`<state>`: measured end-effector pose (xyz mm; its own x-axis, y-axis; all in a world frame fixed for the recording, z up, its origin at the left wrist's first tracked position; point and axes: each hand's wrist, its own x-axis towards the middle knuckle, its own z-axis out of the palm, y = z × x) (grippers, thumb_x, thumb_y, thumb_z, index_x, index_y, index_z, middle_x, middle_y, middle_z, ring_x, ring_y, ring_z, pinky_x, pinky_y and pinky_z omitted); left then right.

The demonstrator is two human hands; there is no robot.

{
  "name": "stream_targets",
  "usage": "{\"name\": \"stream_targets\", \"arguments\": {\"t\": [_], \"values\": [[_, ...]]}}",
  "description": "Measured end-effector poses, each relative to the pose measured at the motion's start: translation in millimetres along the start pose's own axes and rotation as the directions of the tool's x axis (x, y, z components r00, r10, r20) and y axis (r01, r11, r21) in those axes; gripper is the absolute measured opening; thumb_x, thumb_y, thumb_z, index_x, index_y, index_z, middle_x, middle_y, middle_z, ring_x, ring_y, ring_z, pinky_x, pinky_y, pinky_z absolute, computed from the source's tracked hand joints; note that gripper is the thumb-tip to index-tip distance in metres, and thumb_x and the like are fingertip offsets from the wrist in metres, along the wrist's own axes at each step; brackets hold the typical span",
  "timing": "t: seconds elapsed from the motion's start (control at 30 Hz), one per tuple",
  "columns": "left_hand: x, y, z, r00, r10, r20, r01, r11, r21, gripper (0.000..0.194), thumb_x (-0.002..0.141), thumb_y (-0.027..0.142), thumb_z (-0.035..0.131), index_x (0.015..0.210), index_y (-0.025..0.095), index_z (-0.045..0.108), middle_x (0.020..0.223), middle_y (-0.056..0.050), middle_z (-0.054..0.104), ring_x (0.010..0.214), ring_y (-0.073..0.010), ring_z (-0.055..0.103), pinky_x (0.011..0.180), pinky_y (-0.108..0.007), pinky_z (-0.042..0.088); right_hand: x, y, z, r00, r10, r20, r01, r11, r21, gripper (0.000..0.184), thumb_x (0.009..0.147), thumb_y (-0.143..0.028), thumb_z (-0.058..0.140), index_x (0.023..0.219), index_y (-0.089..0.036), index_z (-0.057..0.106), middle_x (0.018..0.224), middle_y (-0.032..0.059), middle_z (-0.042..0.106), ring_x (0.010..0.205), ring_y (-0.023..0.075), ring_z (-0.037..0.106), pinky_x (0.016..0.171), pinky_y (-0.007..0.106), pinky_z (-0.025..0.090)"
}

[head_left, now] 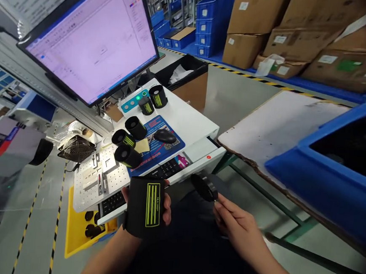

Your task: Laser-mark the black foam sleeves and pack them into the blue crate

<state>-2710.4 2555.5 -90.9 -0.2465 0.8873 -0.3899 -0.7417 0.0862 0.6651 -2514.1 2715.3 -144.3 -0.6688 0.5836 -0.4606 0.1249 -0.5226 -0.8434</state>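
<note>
Low centre, the left hand (166, 210) curls round a cylinder (138, 205), probably stiff, best gripped mid-side; the right hand (235, 220) pinches a disc (204, 187) by its rim.

Gap btwn hands (237, 225); blk cylinders (130, 157) (3) obstruct L of mouse (165, 136).

- Bright indoor light; the monitor (95, 41) glows pale violet
- The perforated plate (118, 178) shines white
- Held black cylinder (142, 205) looks fairly sharp
- Upper right corner darkens, the carton (349, 76) there soft and stretched
- Deep shadow inside the blue bin (310, 164)
</note>
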Motion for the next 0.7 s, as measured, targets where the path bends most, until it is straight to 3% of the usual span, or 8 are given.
{"name": "stream_targets", "arguments": {"t": [0.23,0.43,0.6,0.7], "values": [[35.8,5.5,30.8,0.994,-0.091,-0.065,0.097,0.991,0.087,0.143,0.035,0.110,0.013,0.143,0.023,0.046,0.078,-0.003,0.057,0.052,-0.0152,0.050,0.057,-0.036,0.039,7.3,4.4,-33.9,0.997,0.035,-0.069,-0.033,0.999,0.030,0.081,0.079,-0.059,0.072,0.143,-0.011,0.059,0.059,-0.0045,0.046,0.051,0.0107,0.040,0.045,0.024,0.030],[54.1,7.1,61.0,0.996,-0.056,-0.068,0.059,0.997,0.041,0.132,0.048,0.107,0.014,0.137,0.017,0.053,0.073,-0.002,0.053,0.048,-0.0136,0.047,0.051,-0.031,0.035,14.0,12.7,-53.4,0.998,0.030,-0.047,-0.027,0.998,0.054,0.074,0.083,-0.060,0.069,0.141,-0.015,0.061,0.063,-0.0035,0.047,0.054,0.0108,0.040,0.048,0.023,0.032],[68.0,7.3,64.2,0.992,-0.092,-0.090,0.101,0.990,0.102,0.130,0.045,0.108,0.017,0.133,0.020,0.053,0.075,-0.003,0.054,0.051,-0.0155,0.051,0.054,-0.033,0.038,17.9,12.8,-59.0,0.999,0.028,-0.039,-0.023,0.994,0.110,0.076,0.083,-0.060,0.070,0.142,-0.015,0.060,0.061,-0.0047,0.044,0.053,0.0106,0.039,0.048,0.023,0.031],[81.8,19.5,66.9,0.994,-0.067,-0.090,0.084,0.976,0.199,0.128,0.041,0.108,0.022,0.127,0.019,0.055,0.077,-0.005,0.058,0.058,-0.0192,0.055,0.059,-0.037,0.042,20.8,13.4,-60.5,0.999,0.024,-0.031,-0.020,0.993,0.120,0.081,0.082,-0.062,0.070,0.145,-0.013,0.056,0.060,-0.0055,0.043,0.051,0.0097,0.037,0.047,0.023,0.028]]}}
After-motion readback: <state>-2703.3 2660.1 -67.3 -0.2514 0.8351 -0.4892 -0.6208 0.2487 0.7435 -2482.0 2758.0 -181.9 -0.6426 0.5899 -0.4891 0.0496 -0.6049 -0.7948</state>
